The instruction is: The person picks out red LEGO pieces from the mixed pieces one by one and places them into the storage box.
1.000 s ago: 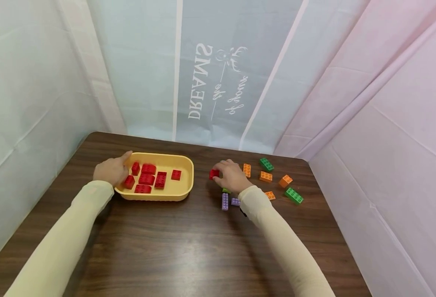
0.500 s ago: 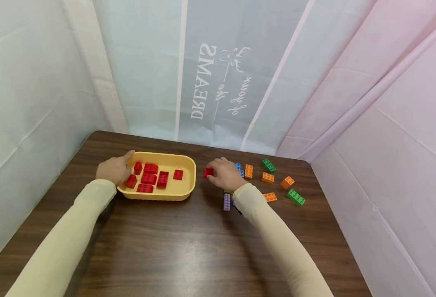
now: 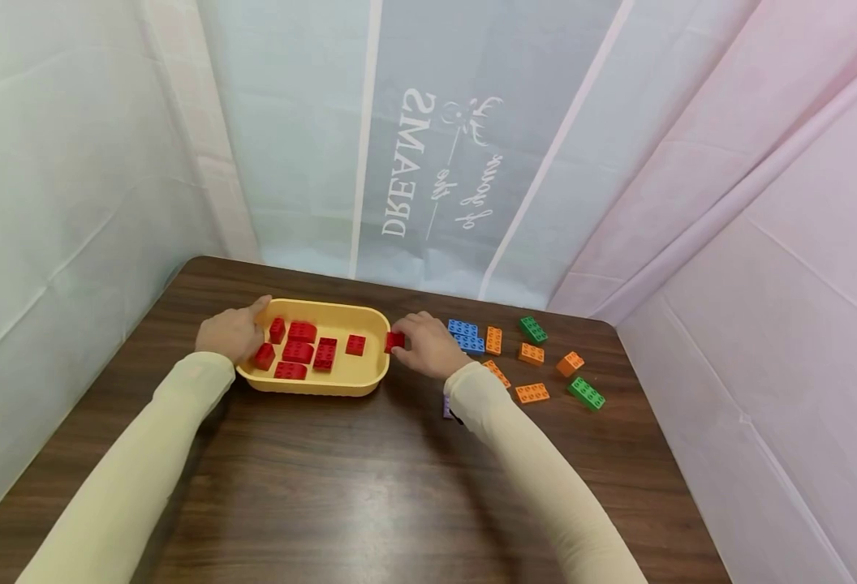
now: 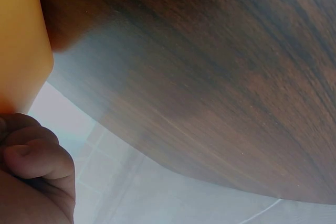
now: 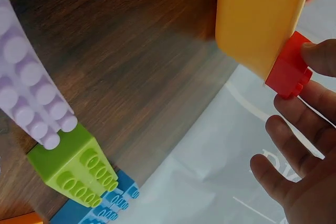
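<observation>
My left hand [image 3: 230,334] grips the left end of the yellow tray [image 3: 351,371], fingers curled at its rim. In the left wrist view those fingers [image 4: 42,156] bend in beside the tray's wall. My right hand [image 3: 428,345] pinches a small red toy building brick [image 3: 394,341] at the tray's right rim. The right wrist view shows this red brick [image 5: 289,67] between thumb and index finger, overlapping the rim, with the other fingers spread. Several red bricks [image 3: 325,354] lie inside the tray, mostly toward its left half.
Right of my right hand lie blue bricks [image 3: 465,336], orange bricks [image 3: 532,393] and green bricks [image 3: 587,393]. A light green brick [image 5: 73,166] and a purple brick [image 5: 31,77] show in the right wrist view. Printed cloth [image 3: 428,162] hangs behind the brown table [image 3: 312,487].
My right hand has carried the red brick left, from beside the loose bricks to the tray's right rim. More of the blue and orange bricks show now. My left hand stays on the tray.
</observation>
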`<state>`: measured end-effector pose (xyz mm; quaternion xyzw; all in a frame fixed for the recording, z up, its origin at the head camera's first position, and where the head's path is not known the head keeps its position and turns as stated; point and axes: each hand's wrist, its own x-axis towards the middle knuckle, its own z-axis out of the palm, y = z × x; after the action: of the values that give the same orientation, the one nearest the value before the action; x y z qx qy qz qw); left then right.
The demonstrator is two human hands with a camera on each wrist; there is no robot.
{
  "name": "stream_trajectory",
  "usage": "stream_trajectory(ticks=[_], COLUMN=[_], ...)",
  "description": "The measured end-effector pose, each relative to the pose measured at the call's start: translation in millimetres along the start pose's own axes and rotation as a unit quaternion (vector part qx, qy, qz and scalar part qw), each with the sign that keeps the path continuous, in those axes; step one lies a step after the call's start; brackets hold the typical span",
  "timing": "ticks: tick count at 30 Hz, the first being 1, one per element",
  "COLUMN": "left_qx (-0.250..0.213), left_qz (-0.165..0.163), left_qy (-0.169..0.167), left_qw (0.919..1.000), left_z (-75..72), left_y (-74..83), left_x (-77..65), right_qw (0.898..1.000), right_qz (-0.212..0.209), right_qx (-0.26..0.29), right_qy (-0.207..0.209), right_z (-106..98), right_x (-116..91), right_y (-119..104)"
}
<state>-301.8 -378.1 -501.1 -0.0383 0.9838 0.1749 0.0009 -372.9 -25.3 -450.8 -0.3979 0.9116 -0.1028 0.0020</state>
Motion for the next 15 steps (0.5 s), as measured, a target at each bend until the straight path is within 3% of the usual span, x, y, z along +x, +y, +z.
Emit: stream_trajectory(ticks=[15], left_qx=[0.0], left_qz=[0.005], left_qy=[0.008], left_qw=[1.0], left_z=[0.5], left_y=[0.5], left_x=[-1.0], right_qw=[0.999], right_qz=[-0.033], right_qx=[-0.016], right_qy=[-0.014], right_z=[13], right_x=[16], right_y=[-26])
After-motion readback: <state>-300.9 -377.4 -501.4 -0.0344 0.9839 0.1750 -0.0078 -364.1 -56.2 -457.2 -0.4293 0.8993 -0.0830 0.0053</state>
